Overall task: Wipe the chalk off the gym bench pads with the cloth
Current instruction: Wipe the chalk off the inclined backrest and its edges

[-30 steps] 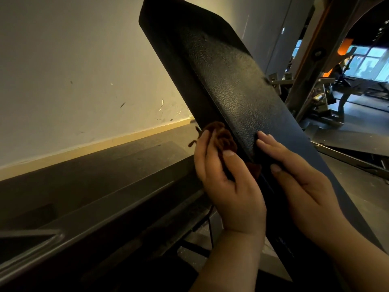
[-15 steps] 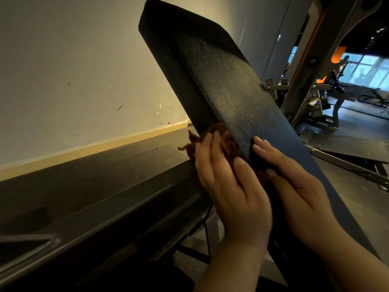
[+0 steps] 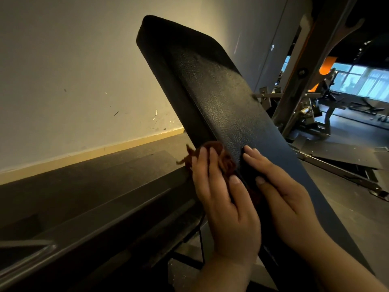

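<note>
Left hand point(image 3: 228, 209) grip pinches the bunched brown cloth point(image 3: 227, 164) over the tilted bench pad point(image 3: 221, 102) at its 9 o'clock edge, low down. Right hand point(image 3: 283, 199) lies flat on the pad face, fingers straight. Bare pad runs toward 12 o'clock.

Dim, warm light on the wall point(image 3: 73, 60); bright windows point(image 3: 366, 83) far right.
</note>
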Available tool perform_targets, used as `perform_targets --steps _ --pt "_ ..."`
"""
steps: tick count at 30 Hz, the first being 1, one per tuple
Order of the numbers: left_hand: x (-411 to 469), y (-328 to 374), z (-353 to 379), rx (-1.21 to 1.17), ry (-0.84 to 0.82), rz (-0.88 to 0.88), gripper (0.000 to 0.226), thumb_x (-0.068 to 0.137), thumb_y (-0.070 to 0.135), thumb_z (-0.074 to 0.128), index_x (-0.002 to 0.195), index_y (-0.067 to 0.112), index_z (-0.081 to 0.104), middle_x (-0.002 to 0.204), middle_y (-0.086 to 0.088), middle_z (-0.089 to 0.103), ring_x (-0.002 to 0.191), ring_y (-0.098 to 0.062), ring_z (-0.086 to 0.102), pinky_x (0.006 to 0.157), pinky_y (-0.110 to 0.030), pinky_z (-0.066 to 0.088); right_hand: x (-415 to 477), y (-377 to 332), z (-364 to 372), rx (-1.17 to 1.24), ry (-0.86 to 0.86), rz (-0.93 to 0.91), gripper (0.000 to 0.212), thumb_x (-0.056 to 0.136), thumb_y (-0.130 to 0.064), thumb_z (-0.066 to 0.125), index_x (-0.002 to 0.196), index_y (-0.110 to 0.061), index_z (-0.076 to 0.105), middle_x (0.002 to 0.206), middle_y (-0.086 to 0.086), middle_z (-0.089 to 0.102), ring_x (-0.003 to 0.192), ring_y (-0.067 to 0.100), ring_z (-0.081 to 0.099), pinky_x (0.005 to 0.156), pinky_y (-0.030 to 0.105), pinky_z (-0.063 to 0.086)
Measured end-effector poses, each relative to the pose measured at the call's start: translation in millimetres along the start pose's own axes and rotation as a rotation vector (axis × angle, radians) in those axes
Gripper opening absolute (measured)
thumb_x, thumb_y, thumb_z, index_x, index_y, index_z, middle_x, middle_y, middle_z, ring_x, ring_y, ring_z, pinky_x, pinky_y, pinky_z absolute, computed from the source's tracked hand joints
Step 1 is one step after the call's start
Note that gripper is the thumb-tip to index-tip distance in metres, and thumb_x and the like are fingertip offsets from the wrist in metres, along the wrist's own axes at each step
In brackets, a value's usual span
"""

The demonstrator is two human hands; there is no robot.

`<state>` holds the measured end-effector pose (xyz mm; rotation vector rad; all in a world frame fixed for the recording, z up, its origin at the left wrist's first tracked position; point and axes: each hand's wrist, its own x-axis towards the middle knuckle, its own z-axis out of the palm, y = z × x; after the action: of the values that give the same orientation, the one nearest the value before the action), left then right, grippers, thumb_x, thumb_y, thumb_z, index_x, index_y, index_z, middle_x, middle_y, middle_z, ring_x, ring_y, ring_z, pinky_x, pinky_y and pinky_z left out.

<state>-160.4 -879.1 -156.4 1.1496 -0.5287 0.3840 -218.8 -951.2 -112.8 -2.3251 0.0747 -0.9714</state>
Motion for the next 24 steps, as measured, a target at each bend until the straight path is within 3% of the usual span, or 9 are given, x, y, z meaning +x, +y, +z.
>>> perform_targets --steps 3,9,12,16,18,22,24 --pt "-31.6 -0.4 3.1 0.065 -0.028 -0.009 0.053 0.102 0.035 0.032 0.148 0.058 0.020 0.161 0.026 0.012 0.153 -0.012 0.011 0.117 -0.052 0.030 -1.0 -1.0 -0.8 -0.019 -0.007 -0.011 0.049 0.098 -0.006 0.045 0.141 -0.028 0.053 0.152 -0.019 0.045 0.146 0.004 0.034 0.121 0.047 0.028" --pt "11.2 -4.8 -9.3 0.101 -0.044 0.041 0.047 0.104 0.026 0.038 0.148 0.043 0.033 0.162 0.013 0.023 0.151 -0.012 0.020 0.121 -0.049 0.027 -1.8 -1.6 -4.4 -0.042 -0.015 0.011 0.049 0.101 -0.003 0.050 0.143 -0.027 0.053 0.153 -0.020 0.044 0.146 0.000 0.031 0.123 0.042 0.026" --pt "24.9 -5.7 -9.0 0.056 -0.005 -0.017 0.049 0.103 0.024 0.038 0.148 0.042 0.032 0.161 0.005 0.027 0.150 -0.012 0.024 0.121 -0.044 0.026 -2.0 -1.3 -3.7 -0.037 -0.017 0.023 0.049 0.101 -0.001 0.050 0.143 -0.025 0.053 0.153 -0.018 0.044 0.145 -0.001 0.031 0.123 0.038 0.024" --pt "-35.5 -1.5 2.3 0.055 -0.019 0.003 0.054 0.103 0.028 0.034 0.153 0.045 0.024 0.164 0.013 0.017 0.153 -0.015 0.015 0.122 -0.042 0.025 -3.0 -0.3 -3.6 -0.014 -0.005 0.022 0.046 0.102 -0.001 0.048 0.143 -0.021 0.054 0.153 -0.014 0.045 0.146 0.002 0.031 0.124 0.040 0.024" --pt "-50.3 -3.7 2.7 0.048 -0.033 0.009 0.056 0.101 0.028 0.034 0.152 0.047 0.022 0.163 0.018 0.015 0.153 -0.017 0.014 0.119 -0.050 0.028 -2.8 -0.2 -3.3 -0.019 -0.007 0.022 0.046 0.102 -0.001 0.048 0.143 -0.021 0.054 0.153 -0.014 0.045 0.146 0.001 0.031 0.124 0.040 0.024" --pt "-17.1 -6.3 -1.1 0.116 -0.026 0.031 0.050 0.102 0.016 0.038 0.152 0.020 0.036 0.162 0.007 0.025 0.152 -0.016 0.020 0.122 -0.036 0.024 -2.0 0.0 -2.6 -0.028 -0.007 0.029 0.046 0.102 0.000 0.047 0.143 -0.019 0.055 0.153 -0.012 0.045 0.146 0.001 0.031 0.124 0.039 0.023" --pt "7.3 -3.3 -4.9 0.084 0.007 -0.016 0.048 0.102 0.017 0.039 0.150 0.020 0.039 0.159 0.000 0.032 0.148 -0.016 0.029 0.120 -0.040 0.028 -2.1 -0.6 -2.4 -0.036 -0.002 0.030 0.046 0.102 -0.001 0.046 0.143 -0.019 0.055 0.153 -0.012 0.045 0.146 0.000 0.031 0.124 0.038 0.023"
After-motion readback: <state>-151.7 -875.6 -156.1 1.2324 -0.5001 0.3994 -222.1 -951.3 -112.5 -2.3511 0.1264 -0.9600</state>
